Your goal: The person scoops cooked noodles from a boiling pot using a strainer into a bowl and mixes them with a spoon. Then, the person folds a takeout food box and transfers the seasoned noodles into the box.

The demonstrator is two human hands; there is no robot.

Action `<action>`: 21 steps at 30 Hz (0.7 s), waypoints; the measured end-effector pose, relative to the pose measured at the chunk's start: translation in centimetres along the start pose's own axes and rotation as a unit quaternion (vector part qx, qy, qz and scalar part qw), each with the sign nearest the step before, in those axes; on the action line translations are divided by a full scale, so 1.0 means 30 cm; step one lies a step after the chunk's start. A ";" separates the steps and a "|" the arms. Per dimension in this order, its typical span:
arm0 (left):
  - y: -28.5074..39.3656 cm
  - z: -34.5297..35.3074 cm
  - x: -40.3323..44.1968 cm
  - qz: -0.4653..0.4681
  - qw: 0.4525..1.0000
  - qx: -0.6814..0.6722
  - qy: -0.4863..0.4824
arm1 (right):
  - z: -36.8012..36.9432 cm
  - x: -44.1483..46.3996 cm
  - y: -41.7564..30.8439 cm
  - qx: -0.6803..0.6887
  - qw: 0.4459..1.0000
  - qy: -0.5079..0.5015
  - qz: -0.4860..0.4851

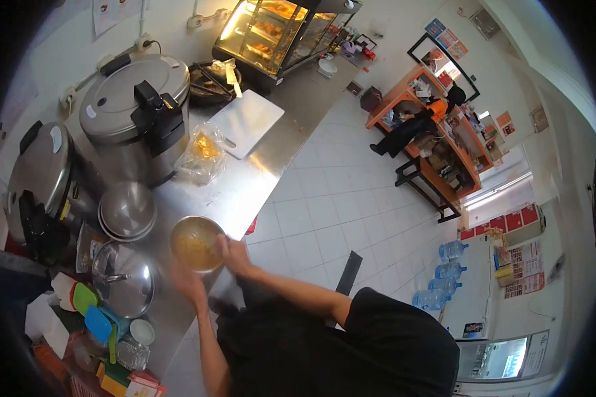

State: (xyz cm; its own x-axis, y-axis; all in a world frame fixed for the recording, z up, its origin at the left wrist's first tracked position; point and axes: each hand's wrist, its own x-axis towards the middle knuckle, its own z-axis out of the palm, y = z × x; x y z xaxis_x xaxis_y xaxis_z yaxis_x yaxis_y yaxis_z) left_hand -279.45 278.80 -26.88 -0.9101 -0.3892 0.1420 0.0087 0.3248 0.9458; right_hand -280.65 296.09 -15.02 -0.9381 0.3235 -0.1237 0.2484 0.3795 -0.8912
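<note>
A round metal bowl (197, 243) with a yellowish content or inner surface is tilted towards me at the counter's front edge. My right hand (236, 257) grips its right rim, with the fingers closed round the edge. My left hand (188, 286) is at the bowl's lower left side, blurred by motion; whether its fingers touch the bowl I cannot tell. Stacked steel bowls (127, 210) stand to the left of the bowl. Below them lies a steel lid (124, 281) with a handle. A clear plastic bag (202, 157) with something orange-yellow inside lies further up the counter.
Two large lidded pots (136, 99) stand along the wall. A white cutting board (248, 122), a knife (232, 78) and a lit food display case (265, 36) are further along. Coloured containers (98, 324) crowd the lower left. Another person (420, 122) is by an orange shelf.
</note>
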 end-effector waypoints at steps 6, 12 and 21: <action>0.030 -0.011 -0.008 -0.009 1.000 0.004 -0.008 | 0.092 0.024 0.170 -0.017 0.999 0.027 -0.015; 0.038 -0.044 -0.037 -0.073 0.996 -0.060 -0.004 | 0.024 0.123 0.072 0.025 0.995 0.083 -0.049; 0.210 -0.086 -0.030 -0.179 0.979 -0.071 0.070 | 0.086 0.124 0.142 -0.132 0.967 -0.095 -0.194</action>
State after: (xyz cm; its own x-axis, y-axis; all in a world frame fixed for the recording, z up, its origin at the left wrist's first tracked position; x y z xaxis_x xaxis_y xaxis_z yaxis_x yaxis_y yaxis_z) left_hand -277.52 278.98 -20.30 -0.8000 -0.5737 -0.1757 -0.2330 0.0271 0.9721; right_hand -283.69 296.67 -20.39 -0.9944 -0.0433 0.0963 -0.1010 0.6565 -0.7475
